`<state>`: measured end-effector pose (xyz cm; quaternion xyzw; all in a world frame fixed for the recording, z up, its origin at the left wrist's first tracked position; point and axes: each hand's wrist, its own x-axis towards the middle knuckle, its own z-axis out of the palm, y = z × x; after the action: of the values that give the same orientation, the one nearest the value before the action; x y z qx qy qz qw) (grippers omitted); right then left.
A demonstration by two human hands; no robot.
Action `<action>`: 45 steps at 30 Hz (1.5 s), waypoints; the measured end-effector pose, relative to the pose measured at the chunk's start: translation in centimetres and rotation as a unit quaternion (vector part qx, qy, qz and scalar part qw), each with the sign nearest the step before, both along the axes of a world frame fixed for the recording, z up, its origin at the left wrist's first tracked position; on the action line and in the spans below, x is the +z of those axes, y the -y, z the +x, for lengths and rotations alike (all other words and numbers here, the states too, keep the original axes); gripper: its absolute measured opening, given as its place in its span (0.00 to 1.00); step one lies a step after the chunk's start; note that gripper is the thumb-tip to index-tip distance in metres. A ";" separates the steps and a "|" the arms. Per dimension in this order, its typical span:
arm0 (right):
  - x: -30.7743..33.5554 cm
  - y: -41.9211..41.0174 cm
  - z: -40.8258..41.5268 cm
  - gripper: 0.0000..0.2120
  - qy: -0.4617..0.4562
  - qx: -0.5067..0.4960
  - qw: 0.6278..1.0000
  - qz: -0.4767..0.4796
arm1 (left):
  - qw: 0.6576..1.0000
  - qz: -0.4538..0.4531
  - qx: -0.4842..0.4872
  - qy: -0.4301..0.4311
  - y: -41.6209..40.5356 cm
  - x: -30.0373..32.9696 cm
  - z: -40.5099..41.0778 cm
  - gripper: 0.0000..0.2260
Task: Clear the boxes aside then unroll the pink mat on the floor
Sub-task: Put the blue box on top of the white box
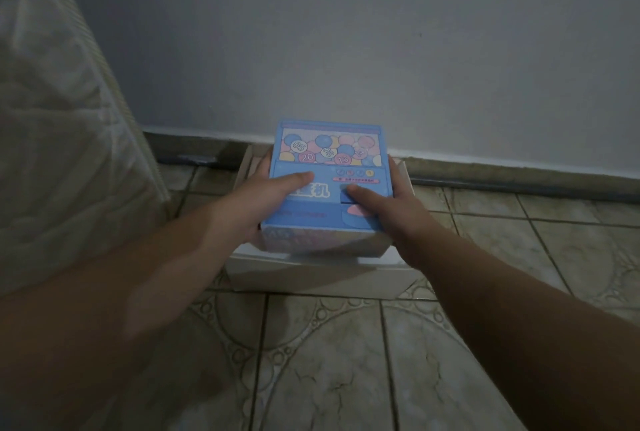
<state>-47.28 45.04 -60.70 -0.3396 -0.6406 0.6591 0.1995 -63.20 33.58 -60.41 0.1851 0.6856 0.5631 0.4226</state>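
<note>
Head view: left hand (273, 193) and right hand (388, 205) clamp blue box (327, 174) atop white box (311, 267); side-only grip could slip.

My fingers on both hands wrap behind blue box (325, 184) sides, out of sight. Blue box covers most of white box (311, 271) beneath; cannot tell whether it rests there or hangs just above. Small print on blue lid unreadable. Quilted white mattress (59, 91) cut off by left edge.
</note>
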 end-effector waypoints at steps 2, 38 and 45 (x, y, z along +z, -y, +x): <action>-0.4 0.0 0.1 0.31 0.004 0.001 1.000 -0.006 | 1.000 -0.011 -0.006 -0.003 0.0 -0.3 -0.1 0.24; 32.4 15.8 24.0 0.29 0.369 -0.281 0.863 0.200 | 0.847 -0.138 -0.360 -0.366 7.9 29.9 20.4 0.34; 50.3 21.1 33.3 0.31 0.396 -0.298 0.844 0.205 | 0.831 -0.089 -0.386 -0.392 9.0 48.8 28.6 0.33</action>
<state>-13.93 23.99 -10.36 -0.6975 -0.6540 0.2307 0.1804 -34.56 24.58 -11.65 0.6010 0.7138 0.1708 0.3164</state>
